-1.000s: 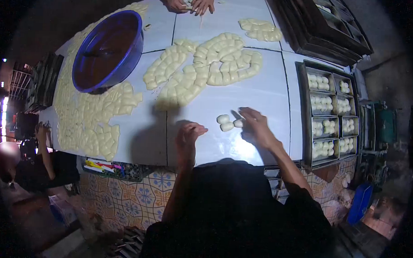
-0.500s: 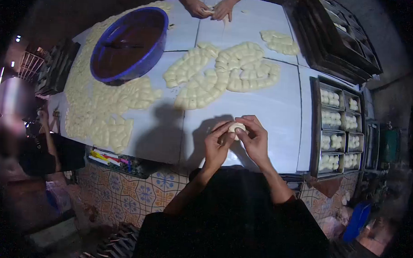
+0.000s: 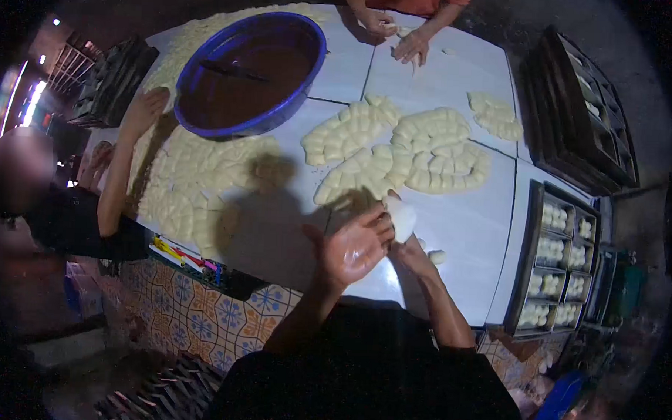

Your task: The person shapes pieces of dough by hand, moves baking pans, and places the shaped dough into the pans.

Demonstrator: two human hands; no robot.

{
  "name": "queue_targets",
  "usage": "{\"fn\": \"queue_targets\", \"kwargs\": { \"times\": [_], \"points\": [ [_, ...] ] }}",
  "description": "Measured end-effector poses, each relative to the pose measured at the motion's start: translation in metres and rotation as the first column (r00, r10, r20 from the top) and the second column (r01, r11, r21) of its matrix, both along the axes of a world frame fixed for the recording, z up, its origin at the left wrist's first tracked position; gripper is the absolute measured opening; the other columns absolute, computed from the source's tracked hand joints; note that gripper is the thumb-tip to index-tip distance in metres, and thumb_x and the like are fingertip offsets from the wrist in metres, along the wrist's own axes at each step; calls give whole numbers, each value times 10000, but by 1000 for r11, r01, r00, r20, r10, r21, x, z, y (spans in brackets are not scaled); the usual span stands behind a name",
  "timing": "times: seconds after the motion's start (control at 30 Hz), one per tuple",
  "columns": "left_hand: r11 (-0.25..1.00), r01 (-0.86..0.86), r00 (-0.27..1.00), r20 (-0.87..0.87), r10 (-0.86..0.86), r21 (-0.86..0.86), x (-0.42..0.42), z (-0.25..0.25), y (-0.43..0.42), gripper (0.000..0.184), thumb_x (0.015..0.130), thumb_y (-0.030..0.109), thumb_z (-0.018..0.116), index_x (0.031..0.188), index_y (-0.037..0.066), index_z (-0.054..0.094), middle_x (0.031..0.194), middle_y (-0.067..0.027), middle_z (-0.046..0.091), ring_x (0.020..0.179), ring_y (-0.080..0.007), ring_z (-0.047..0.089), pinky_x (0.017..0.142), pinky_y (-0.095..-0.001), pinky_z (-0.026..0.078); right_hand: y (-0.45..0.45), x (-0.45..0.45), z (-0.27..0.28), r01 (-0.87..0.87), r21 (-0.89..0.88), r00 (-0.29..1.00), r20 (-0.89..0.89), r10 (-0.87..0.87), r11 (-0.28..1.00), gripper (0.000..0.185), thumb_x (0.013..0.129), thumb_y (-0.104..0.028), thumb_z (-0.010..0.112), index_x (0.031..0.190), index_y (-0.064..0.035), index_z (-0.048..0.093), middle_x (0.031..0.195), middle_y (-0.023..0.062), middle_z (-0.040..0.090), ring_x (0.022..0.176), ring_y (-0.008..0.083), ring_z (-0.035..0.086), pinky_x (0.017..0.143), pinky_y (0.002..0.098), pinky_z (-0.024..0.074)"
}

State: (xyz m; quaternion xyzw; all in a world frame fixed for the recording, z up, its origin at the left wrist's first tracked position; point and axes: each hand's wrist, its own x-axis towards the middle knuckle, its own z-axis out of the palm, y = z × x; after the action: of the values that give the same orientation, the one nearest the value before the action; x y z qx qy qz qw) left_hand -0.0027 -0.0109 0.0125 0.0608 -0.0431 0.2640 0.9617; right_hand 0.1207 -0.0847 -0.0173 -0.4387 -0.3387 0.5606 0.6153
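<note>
The right hand (image 3: pixel 412 255) grasps 1 smooth white piece of dough (image 3: pixel 402 218) above the near half of the white tiled table (image 3: pixel 469 222), while the left hand (image 3: pixel 353 249) is open, palm showing, its fingertips beside that piece, perhaps touching it. Small round white dough balls (image 3: pixel 436 256) lie near the right hand. Beyond are cut cream-coloured dough strips (image 3: pixel 431 130); a round blue basin (image 3: pixel 280 119) stands toward the far left corner, and 1 dark 8-compartment tray (image 3: pixel 533 254) lies along the right edge
</note>
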Motion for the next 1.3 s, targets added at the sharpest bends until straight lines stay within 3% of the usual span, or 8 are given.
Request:
{"fn": "queue_targets", "kwargs": {
  "times": [0.13,0.23,0.53,0.7,0.77,0.93,1.07,1.3],
  "points": [
    [727,-332,691,-370,622,601,13,23,181,869,875,699,347,1256,-74,457,1048,-155,617,919,-242,583,914,-372,431,16,5,5,26,16,994,105,-28,1000,1277,553,-703,748,1503,-222,43,1446,80,228,1193,229,370,848,387,407],
    [280,539,-257,-161,953,794,8,27,312,725,928,624,319,1112,-44,532,861,-196,651,937,-281,642,805,-451,464,18,9,2,134,33,977,164,-138,990,1221,597,-609,778,1501,-218,57,1441,78,244,1161,217,398,818,343,417],
    [491,669,-332,-367,869,558,19,37,300,829,937,620,153,1002,-26,667,1080,-303,595,1096,-454,524,969,-479,376,24,8,-23,182,61,978,96,-187,982,918,788,-375,726,1483,-123,182,1409,81,338,1125,198,465,794,301,471],
    [45,297,380,-161,911,954,0,-42,226,888,901,694,151,1198,-40,552,1169,-261,572,1088,-390,545,971,-456,396,35,1,-22,198,-23,980,0,-199,980,736,883,-272,637,1458,-68,225,1346,94,427,1055,173,527,772,271,483],
    [690,87,779,-481,403,718,-5,-52,160,980,865,748,144,1301,-80,435,1239,-227,536,1123,-328,536,968,-427,405,35,-2,-18,189,-190,918,-314,-242,963,587,924,-230,583,1399,-16,311,1240,109,502,941,156,559,729,257,497],
    [981,71,585,-804,107,183,2,-22,23,772,939,599,300,1348,-52,369,1292,-201,479,1167,-314,453,1016,-490,320,2,-8,-45,270,-434,853,-307,-423,860,270,956,-146,523,1141,45,564,947,51,607,667,114,569,642,203,479],
    [838,211,384,-831,403,504,1,-27,-22,447,917,218,549,1307,8,492,1082,-105,597,919,-185,563,807,-320,441,-35,-19,-3,373,153,476,815,-331,915,367,819,-59,655,1181,-30,606,1039,87,578,927,214,518,790,306,438],
    [556,332,536,-638,554,762,-2,-27,-54,234,884,69,622,1069,-73,630,900,-45,604,710,-96,568,613,-225,461,-71,5,0,455,228,795,331,-508,861,174,810,-2,605,984,3,619,1084,99,565,1003,208,572,870,313,463]
  ]
}}
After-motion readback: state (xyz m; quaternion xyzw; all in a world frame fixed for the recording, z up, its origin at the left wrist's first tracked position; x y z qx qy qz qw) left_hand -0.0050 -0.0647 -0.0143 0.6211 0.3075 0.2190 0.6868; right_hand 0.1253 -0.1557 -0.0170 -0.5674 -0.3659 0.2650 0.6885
